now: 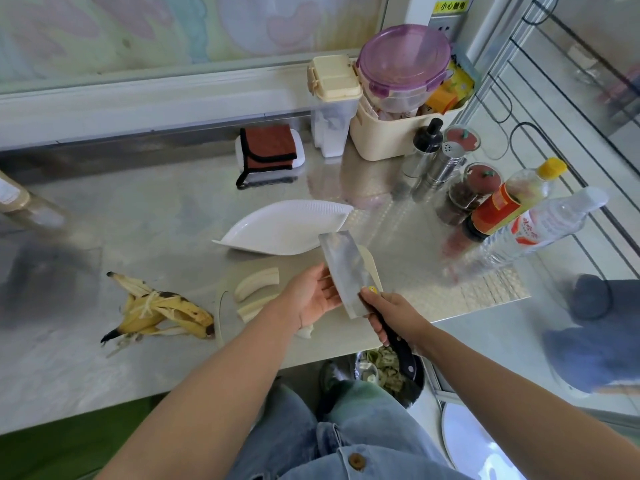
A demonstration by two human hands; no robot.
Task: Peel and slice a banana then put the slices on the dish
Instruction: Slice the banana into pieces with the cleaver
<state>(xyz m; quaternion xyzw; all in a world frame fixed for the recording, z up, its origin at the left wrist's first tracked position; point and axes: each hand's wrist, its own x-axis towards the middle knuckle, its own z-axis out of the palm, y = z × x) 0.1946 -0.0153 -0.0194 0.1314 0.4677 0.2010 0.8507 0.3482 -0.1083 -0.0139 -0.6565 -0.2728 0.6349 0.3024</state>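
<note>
You held the cleaver (343, 268) above the cut banana (258, 280)
Your right hand (388, 313) gripped its handle; your left hand (311, 296), fingers straight, touched the blade's flat. The banana lay on the board (225, 306), near the dish (277, 226). Sliding those fingers toward the edge risked a cut.

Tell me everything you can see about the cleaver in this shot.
The cleaver has a broad rectangular blade that looks like dull grey steel, and a black handle with pale rivets. A small yellow spot sits by the blade's heel. The right hand grips the handle just behind the blade and holds it over the pale cutting board, with the far end pointing toward the white dish. The left hand is open, and its straight fingers seem to touch the blade's left face.
</note>
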